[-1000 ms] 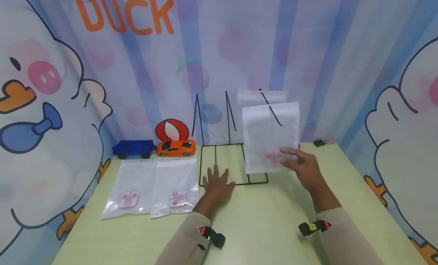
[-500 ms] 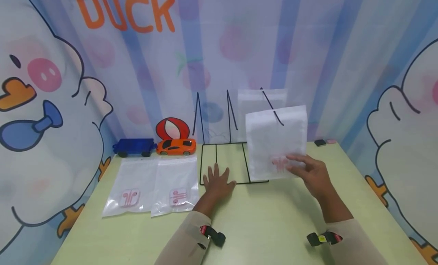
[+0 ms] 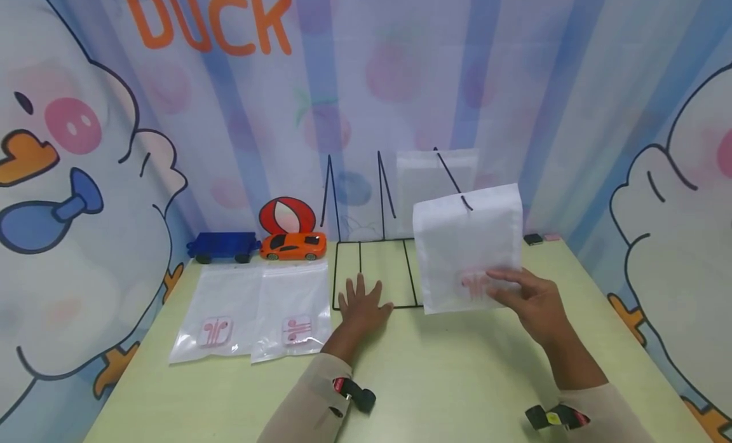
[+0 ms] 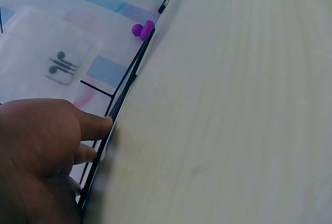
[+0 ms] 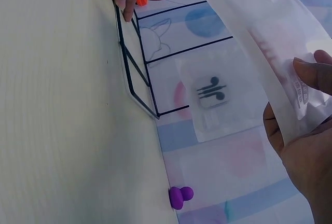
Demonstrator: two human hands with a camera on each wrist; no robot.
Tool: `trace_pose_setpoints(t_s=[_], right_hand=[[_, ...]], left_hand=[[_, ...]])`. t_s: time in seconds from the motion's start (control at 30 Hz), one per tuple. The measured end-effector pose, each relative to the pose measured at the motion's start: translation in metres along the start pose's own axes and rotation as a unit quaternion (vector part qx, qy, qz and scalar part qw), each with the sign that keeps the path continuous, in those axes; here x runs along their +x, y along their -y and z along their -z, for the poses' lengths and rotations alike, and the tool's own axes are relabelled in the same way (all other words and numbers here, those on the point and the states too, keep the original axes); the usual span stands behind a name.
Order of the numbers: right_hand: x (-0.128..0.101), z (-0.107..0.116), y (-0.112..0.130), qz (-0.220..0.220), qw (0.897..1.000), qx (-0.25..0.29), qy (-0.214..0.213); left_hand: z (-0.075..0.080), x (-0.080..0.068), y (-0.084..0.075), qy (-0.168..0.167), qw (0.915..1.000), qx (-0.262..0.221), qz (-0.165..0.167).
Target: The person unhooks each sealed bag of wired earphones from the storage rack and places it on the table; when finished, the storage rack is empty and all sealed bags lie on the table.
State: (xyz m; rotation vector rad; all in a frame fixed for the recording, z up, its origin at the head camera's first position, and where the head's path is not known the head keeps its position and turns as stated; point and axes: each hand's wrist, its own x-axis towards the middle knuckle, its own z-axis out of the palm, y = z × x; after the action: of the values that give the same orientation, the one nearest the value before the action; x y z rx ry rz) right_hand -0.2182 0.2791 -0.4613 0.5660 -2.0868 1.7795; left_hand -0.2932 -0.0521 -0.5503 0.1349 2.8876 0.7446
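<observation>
My right hand (image 3: 534, 303) pinches the lower right part of a white earphone pouch (image 3: 457, 239) between thumb and fingers. This pouch hangs near the front tip of the right hook of a black wire rack (image 3: 413, 278), tilted toward me. Pink earphones show through it. Farther back on the same hook hangs a second white pouch (image 3: 437, 166); the right wrist view shows its dark earphones (image 5: 212, 92). My left hand (image 3: 365, 311) rests with spread fingers on the rack's base at the front. In the left wrist view its fingers (image 4: 96, 126) touch the black front rail.
Two clear zip bags (image 3: 229, 297) with pink earphones lie side by side on the table (image 3: 400, 379), left of the rack. Behind them stand a blue toy wagon (image 3: 224, 246) and an orange toy car (image 3: 293, 246). A purple knob-shaped thing (image 5: 180, 197) sits by the backdrop.
My right hand has moved toward me, down and to the right, drawing the front pouch along the hook to near its tip. My left hand stays in place on the rack.
</observation>
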Motion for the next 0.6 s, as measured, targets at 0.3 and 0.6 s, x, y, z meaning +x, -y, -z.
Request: trace_pose_setpoints(t_s=[0.3, 0.6], right_hand=[[-0.007, 0.001, 0.007, 0.010, 1.000, -0.012, 0.005], [-0.015, 0.004, 0.011, 0.006, 1.000, -0.007, 0.014]], left_hand=[[0.003, -0.004, -0.003, -0.002, 1.0000, 0.002, -0.003], [0.003, -0.004, -0.003, -0.005, 0.9999, -0.008, -0.007]])
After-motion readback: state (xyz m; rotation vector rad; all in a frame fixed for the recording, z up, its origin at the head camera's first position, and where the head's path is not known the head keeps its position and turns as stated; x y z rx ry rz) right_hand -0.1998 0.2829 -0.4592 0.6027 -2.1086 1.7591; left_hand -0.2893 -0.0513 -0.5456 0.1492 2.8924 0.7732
